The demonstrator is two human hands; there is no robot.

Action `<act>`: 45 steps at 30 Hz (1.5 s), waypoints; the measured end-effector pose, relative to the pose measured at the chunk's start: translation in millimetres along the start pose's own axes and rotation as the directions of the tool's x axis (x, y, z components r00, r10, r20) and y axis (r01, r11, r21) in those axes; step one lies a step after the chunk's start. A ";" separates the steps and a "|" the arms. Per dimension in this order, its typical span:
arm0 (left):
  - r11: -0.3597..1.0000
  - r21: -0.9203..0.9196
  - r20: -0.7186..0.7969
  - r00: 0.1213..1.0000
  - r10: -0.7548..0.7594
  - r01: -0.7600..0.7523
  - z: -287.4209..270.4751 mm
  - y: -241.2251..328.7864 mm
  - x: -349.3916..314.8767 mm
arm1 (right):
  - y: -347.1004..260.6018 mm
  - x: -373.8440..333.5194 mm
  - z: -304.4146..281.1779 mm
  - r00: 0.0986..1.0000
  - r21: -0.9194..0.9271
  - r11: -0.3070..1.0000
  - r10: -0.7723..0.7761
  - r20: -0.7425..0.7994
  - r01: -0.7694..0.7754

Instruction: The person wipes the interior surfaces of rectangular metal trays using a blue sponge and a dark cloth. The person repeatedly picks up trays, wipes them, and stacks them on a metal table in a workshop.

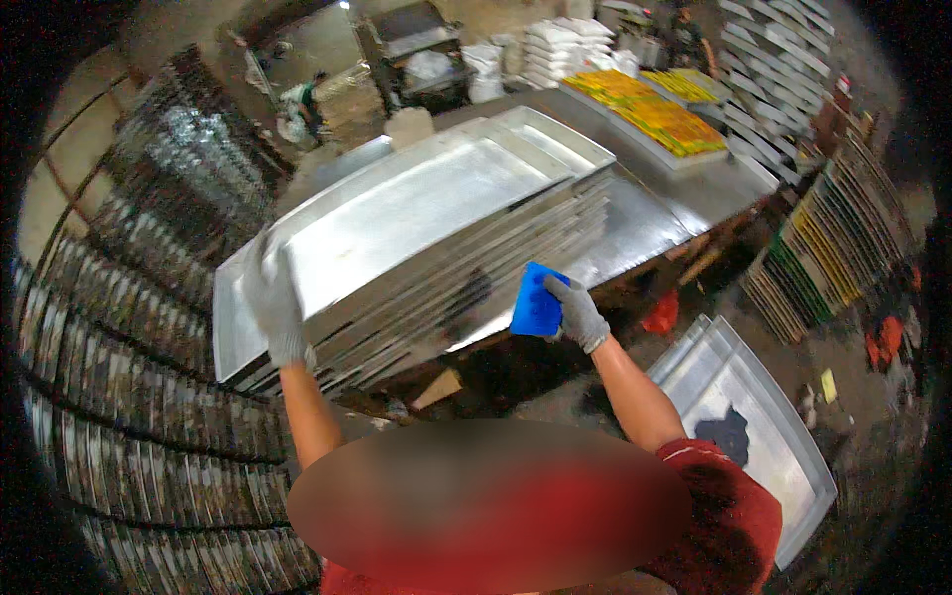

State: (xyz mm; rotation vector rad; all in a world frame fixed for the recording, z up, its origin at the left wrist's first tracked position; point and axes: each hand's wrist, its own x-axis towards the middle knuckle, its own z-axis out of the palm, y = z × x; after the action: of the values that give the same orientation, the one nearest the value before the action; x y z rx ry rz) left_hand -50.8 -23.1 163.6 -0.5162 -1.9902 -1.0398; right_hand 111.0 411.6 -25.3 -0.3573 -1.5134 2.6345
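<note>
A tall stack of shallow metal trays (426, 288) lies in front of me on the metal table. The top tray (397, 203) is bare inside and shiny. My left hand (273, 302), in a grey-white glove, is over the left end of that tray, near its rim. Motion blur smears its fingers, so whether it grips the rim is unclear. My right hand (580, 312), gloved too, is closed on a flat blue rectangular piece (536, 299), thumb on its face. It holds this piece upright off the front side of the stack, toward the right.
Racks packed with trays (149, 416) line the left. On the table's far right stands a tray of yellow-orange pieces (650, 114). More metal trays (764, 426) lean low at my right, with a dark cloth (724, 433) on one. White sacks (565, 50) and other people are behind.
</note>
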 end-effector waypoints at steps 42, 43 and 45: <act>0.743 0.610 0.607 0.765 -0.216 -0.275 173.4 74.3 -71.1 | 245.6 17.3 -137.7 0.632 -0.822 0.561 0.674 0.382 -0.101; 0.757 0.604 0.613 0.752 -0.243 -0.248 170.3 80.1 -73.5 | 269.3 41.9 -108.4 0.619 -0.638 0.712 0.650 0.441 -0.293; 0.782 0.581 0.606 0.760 -0.234 -0.223 156.4 96.8 -82.3 | 314.1 78.5 -59.6 0.745 -0.492 0.800 0.550 0.377 -0.343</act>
State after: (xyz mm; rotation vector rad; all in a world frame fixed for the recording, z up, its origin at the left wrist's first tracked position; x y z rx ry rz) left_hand -12.8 161.5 92.3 -0.5345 -2.7885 -0.0925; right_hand 63.2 316.8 -336.9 -0.0484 -2.4332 2.9225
